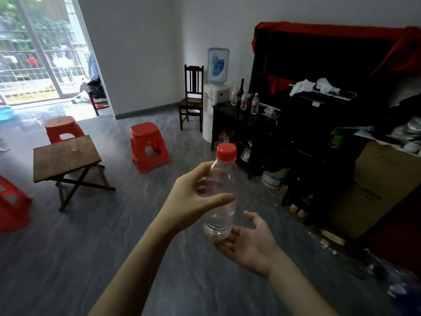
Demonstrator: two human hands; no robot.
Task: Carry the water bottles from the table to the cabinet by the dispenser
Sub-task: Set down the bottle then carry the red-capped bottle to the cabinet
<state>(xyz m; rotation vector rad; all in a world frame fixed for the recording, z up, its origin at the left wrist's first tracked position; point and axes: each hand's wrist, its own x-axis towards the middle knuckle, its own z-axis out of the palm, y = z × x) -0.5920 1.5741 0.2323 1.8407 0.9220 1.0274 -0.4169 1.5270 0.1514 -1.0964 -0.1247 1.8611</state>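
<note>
The black cabinet point(245, 124) is standing at the far wall, just beside the white water dispenser point(215, 96), which is carrying an inverted blue jug. Three clear bottles point(254, 103) and some dark glass bottles are standing upright along the cabinet's top, toward its front edge. A dark wooden chair point(192, 96) is standing to the left of the dispenser. The folding wooden table point(66, 157) is sitting well apart on the left, with a flat brown top and crossed legs; a small clear object, too blurred to identify, is lying near its far edge. Three red plastic stools point(149, 147) are standing around the table. A white bucket point(273, 177) and a large cardboard box point(369, 190) are resting on the grey streaked floor point(91, 247) near the cabinet's right side. Open floor is lying between the person and the cabinet.

The water bottle point(221, 195) is being held upright in mid-air, in front of the person. It is clear ribbed plastic with a red screw cap and is holding water in its lower part. The left hand point(193, 199) is gripping the bottle's middle, thumb across the front and fingers wrapped behind. The right hand point(248, 245) is lying palm up with fingers spread, touching the bottle's base and not closing around it.
</note>
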